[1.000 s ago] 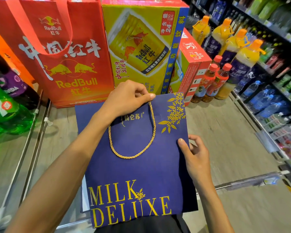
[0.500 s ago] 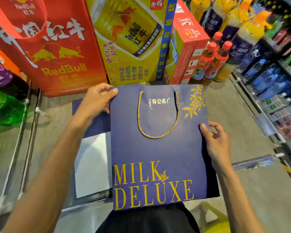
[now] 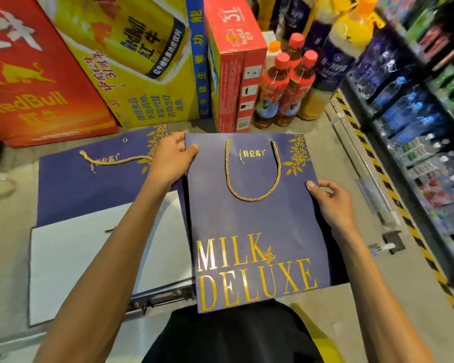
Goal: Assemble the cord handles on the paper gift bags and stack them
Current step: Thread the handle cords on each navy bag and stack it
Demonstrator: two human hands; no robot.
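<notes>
A flat navy paper gift bag (image 3: pixel 252 218) with gold "MILK DELUXE" lettering lies face up in front of me, its gold cord handle (image 3: pixel 252 176) looped on the front. My left hand (image 3: pixel 172 159) pinches its top left corner, thumb on top. My right hand (image 3: pixel 330 203) grips its right edge, thumb on the face and fingers under. To the left lies another navy bag (image 3: pixel 89 184) with a loose gold cord (image 3: pixel 113 159) across its top; its lower part shows a white panel (image 3: pixel 84 258).
Red and yellow Red Bull cartons (image 3: pixel 131 61) stand behind the bags, with red-capped drink bottles (image 3: pixel 286 87) beside them. A shelf of bottled drinks (image 3: pixel 417 113) runs along the right behind a yellow-black striped edge. The floor (image 3: pixel 378 323) is grey concrete.
Both hands have shifted the held bag to the right, uncovering the second bag with its loose cord on the left. The view has tilted down and closer.
</notes>
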